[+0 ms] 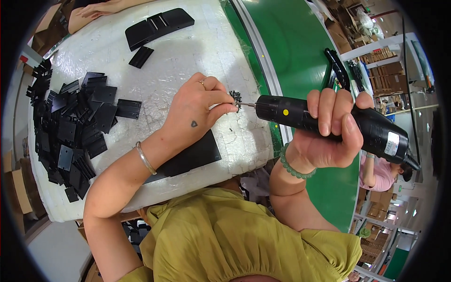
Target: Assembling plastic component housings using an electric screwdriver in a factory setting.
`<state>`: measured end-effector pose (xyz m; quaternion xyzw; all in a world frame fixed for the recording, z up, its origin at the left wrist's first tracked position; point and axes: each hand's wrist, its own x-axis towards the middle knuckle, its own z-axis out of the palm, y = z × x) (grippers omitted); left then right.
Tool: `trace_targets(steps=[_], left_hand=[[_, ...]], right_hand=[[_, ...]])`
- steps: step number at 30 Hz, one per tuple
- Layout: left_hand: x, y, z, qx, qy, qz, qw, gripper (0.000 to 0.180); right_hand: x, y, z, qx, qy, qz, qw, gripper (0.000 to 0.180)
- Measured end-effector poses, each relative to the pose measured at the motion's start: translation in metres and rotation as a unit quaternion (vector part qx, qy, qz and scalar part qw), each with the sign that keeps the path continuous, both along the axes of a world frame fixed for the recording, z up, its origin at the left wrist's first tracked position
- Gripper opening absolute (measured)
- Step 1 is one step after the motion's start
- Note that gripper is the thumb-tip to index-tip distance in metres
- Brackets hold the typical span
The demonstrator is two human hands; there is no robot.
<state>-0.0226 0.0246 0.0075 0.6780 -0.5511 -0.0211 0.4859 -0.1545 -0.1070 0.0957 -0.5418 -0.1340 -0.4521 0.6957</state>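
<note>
My right hand (329,131) is wrapped round a black electric screwdriver (286,111), held level with its bit pointing left. The thin metal bit (248,105) reaches to the fingertips of my left hand (197,103). Thumb and forefinger of that hand are pinched together at the bit's tip; whatever small piece sits between them is too small to make out. Right beside the pinch lies a little heap of small black screws (236,96). Under my left forearm, a flat black panel (192,155) rests on the white padded table top (244,150), partly covered by the arm.
Many black plastic plates (70,127) are piled at the left. A long curved black part (159,28) and a small black plate (141,57) lie at the far side, near another person's arm (94,10). A metal rail (265,61) borders the green surface (300,51) at right.
</note>
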Motion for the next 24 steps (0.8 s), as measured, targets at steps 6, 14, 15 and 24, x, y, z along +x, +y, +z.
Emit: trace_targets(steps=[6,14,15,24], left_hand=[[-0.007,0.007,0.009,-0.072,0.093,0.001,0.993,0.013],[-0.013,0.022,0.014,-0.068,0.208,-0.052,0.974,0.011],[-0.013,0.025,0.012,-0.068,0.208,-0.049,0.975,0.011],[-0.02,0.054,0.017,-0.135,0.141,0.03,0.98,0.009]], right_hand=[[-0.01,0.005,0.008,-0.018,-0.04,0.069,0.997,0.033],[-0.016,0.035,0.023,-0.05,-0.012,0.06,0.997,0.028],[-0.015,0.038,0.023,-0.054,-0.01,0.051,0.997,0.027],[-0.01,0.049,0.024,-0.021,-0.034,0.125,0.991,0.025]])
